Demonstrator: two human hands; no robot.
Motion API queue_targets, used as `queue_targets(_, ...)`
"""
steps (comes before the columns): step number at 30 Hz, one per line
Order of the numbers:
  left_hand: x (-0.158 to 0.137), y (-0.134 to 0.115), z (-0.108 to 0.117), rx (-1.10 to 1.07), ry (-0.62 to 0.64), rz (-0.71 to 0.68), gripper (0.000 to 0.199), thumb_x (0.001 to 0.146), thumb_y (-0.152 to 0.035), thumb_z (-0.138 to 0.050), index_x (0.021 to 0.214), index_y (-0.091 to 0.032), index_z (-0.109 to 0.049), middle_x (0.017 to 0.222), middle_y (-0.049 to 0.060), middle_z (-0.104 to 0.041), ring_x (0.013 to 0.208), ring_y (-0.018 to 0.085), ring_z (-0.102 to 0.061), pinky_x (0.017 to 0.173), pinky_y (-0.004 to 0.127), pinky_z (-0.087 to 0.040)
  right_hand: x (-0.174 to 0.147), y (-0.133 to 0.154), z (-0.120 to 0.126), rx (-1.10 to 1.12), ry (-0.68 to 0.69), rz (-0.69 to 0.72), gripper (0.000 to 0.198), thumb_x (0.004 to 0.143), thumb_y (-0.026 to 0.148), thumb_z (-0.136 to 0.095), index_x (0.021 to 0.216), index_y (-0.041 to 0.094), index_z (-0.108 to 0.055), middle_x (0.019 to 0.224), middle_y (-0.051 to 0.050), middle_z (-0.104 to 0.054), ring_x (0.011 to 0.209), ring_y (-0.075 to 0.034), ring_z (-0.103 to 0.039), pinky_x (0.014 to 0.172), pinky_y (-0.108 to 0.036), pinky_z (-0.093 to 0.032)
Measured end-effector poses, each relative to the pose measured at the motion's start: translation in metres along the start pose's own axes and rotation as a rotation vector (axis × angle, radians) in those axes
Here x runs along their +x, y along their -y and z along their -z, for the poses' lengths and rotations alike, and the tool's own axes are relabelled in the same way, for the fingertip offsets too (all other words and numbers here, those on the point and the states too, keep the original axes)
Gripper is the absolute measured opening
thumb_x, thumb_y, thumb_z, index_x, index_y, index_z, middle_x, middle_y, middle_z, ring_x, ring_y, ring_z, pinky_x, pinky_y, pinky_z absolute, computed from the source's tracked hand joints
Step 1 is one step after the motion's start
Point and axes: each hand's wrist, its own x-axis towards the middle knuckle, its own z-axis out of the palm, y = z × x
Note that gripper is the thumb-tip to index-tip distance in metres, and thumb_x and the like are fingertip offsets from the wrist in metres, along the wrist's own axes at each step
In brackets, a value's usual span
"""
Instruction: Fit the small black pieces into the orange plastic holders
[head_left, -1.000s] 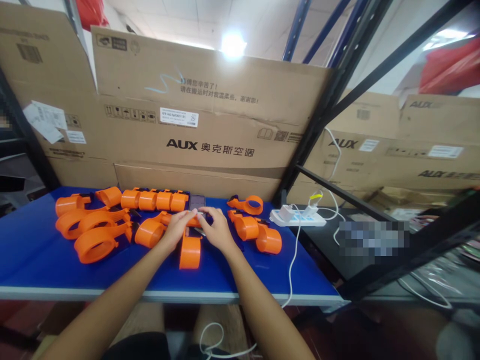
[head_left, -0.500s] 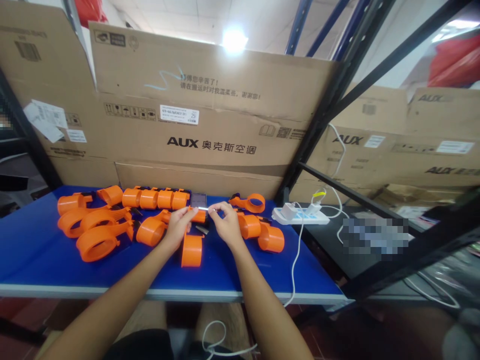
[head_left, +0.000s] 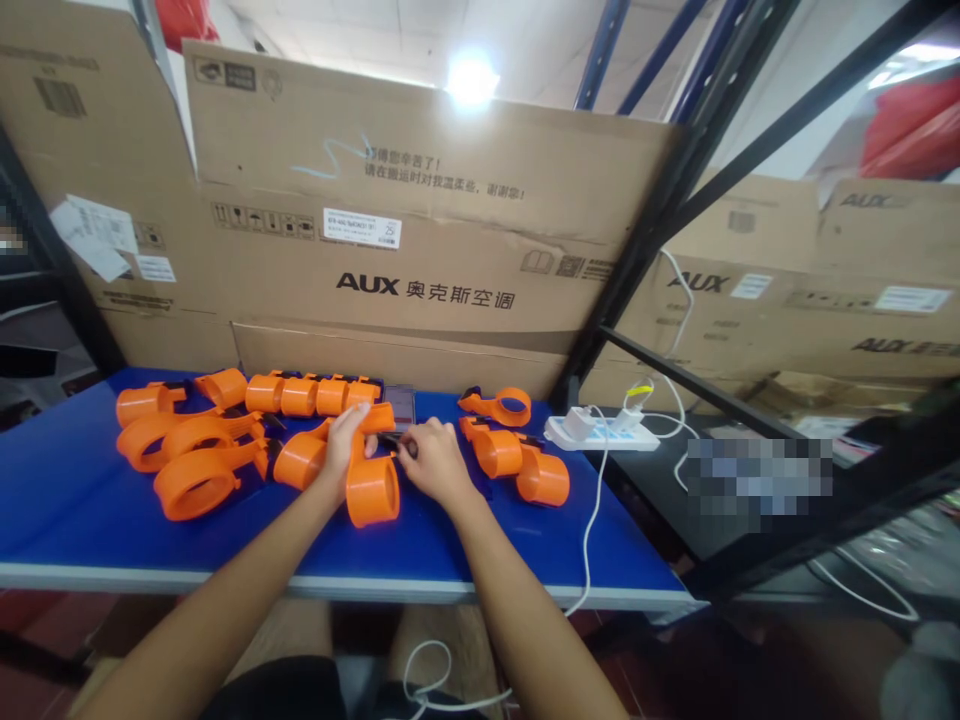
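My left hand (head_left: 341,448) is closed around an orange tape dispenser (head_left: 373,492), its round hub hanging toward me and its upper end showing above my fingers. Close on the right, my right hand (head_left: 436,460) pinches a small dark piece (head_left: 410,448) against the dispenser's side; my fingers partly cover it. Just behind my hands a dark phone-like slab (head_left: 402,402) lies on the table. Left of my left hand sits another orange dispenser (head_left: 296,460), partly hidden by that hand.
Several orange dispensers (head_left: 195,487) lie at the left of the blue table (head_left: 247,550), with a row (head_left: 298,396) along the back. More dispensers (head_left: 544,478) lie at right, near a white power strip (head_left: 604,433) with cables. A large cardboard box (head_left: 450,250) stands behind.
My left hand has taken up the dispenser that lay on the table in front. The small shiny strip between my hands no longer shows; my right hand now pinches a dark piece lower down.
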Motion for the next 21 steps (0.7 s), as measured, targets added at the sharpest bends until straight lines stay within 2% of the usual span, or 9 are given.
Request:
queue_targets(4,-0.001,0.002,0.001,0.049,0.021,-0.063,0.041,0.079,-0.054,-0.072,0.066,-0.02,-0.054,0.044,-0.004,-0.048,0.037,0.01,-0.043,0.043,0.024,-0.032,0.002,0.007,-0.011,-0.137,0.123,0.063,0.014,0.095,0.025,-0.059,0.092,0.021,-0.072,0.096,-0.008,-0.074,0.096,-0.024,-0.056,0.08,-0.034,-0.034)
queue_targets(9,-0.001,0.004,0.001,0.049,0.022,-0.069,0.041,0.081,-0.053,-0.072,0.065,-0.021,-0.054,0.045,-0.003,-0.049,0.037,0.011,-0.043,0.041,0.025,-0.031,0.002,0.005,-0.017,-0.206,0.131,0.087,0.018,0.097,0.026,-0.056,0.093,0.02,-0.073,0.102,-0.011,-0.074,0.097,-0.025,-0.056,0.08,-0.035,-0.035)
queue_targets(14,0.002,0.007,0.002,0.073,-0.006,-0.057,0.046,0.08,-0.057,-0.073,0.062,-0.021,-0.053,0.043,-0.003,-0.048,0.038,0.011,-0.044,0.042,0.025,-0.032,-0.001,0.008,-0.019,-0.211,0.129,0.075,0.02,0.098,0.029,-0.056,0.099,0.02,-0.075,0.109,-0.012,-0.073,0.099,-0.026,-0.055,0.08,-0.035,-0.037)
queue_targets(21,0.004,0.008,0.006,0.094,0.01,-0.072,0.043,0.08,-0.058,-0.072,0.066,-0.021,-0.056,0.042,-0.003,-0.049,0.037,0.012,-0.044,0.043,0.026,-0.033,-0.004,0.006,-0.01,-0.114,0.198,0.144,0.015,0.093,0.018,-0.059,0.093,0.02,-0.074,0.105,-0.009,-0.071,0.101,-0.024,-0.054,0.079,-0.033,-0.034)
